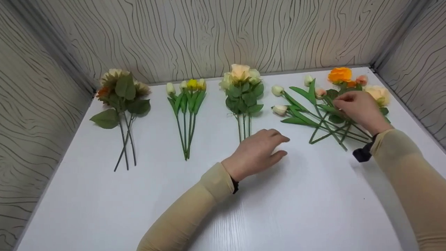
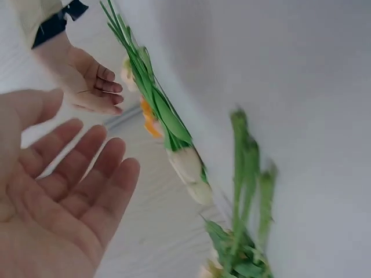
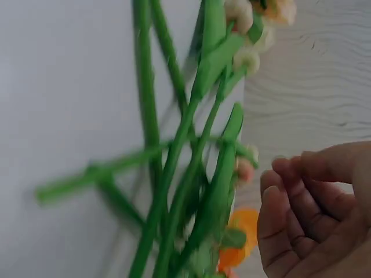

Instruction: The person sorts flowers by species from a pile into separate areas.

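Note:
My left hand hovers over the white table, fingers loosely spread and holding nothing. It is nearest the stems of a rose bunch with cream and pale blooms. Above a loose pile on the right is my right hand; in the right wrist view its fingers bend loosely with nothing between them. That pile has white tulips with crossing green stems, an orange flower, a small pink flower and a cream rose. My right hand and wrist hide part of it.
A tulip bunch, white and yellow, lies left of the roses. Farther left is a bunch with broad dark leaves and crossed stems. Wood-grain patterned panels enclose the white table at the back and sides.

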Available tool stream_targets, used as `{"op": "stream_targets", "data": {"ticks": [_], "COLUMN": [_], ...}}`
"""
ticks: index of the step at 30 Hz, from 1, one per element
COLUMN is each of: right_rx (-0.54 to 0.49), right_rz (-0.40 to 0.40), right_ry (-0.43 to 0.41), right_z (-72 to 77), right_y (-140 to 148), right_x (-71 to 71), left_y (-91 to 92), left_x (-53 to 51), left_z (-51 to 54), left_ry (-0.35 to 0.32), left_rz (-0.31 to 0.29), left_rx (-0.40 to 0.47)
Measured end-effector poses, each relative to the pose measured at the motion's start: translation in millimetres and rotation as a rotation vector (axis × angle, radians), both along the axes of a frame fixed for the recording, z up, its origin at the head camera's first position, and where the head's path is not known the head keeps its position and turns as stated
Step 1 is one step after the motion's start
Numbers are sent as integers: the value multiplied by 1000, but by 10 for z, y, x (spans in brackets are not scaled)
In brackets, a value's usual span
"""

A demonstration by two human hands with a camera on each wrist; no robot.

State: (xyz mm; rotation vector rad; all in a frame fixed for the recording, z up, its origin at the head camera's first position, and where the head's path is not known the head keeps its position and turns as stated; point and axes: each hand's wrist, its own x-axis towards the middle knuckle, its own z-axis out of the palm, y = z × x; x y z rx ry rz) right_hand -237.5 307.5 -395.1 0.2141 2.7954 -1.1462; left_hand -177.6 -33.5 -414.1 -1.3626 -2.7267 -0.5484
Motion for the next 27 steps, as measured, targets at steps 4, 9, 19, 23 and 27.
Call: {"op": "stream_targets", "data": {"ticks": [4, 9, 19, 23, 27], "right_rx": [177, 238, 248, 278, 321], "right_rz": [62, 159, 209, 191, 158], "right_ry": [-95, -209, -155, -131, -94], "right_z": [7, -51, -195, -134, 4], "right_y": [386, 683, 753, 748, 785], "right_x": [83, 190, 272, 296, 340], "left_y": [146, 306, 550, 525, 437], "left_x": [120, 238, 354, 340, 301], "left_z": [-59, -120, -157, -143, -107], "left_ry": [150, 203, 179, 159, 144], "left_rz": [-125, -154, -168, -170, -149], "left_rx": [-105, -211, -333, -335, -296]}}
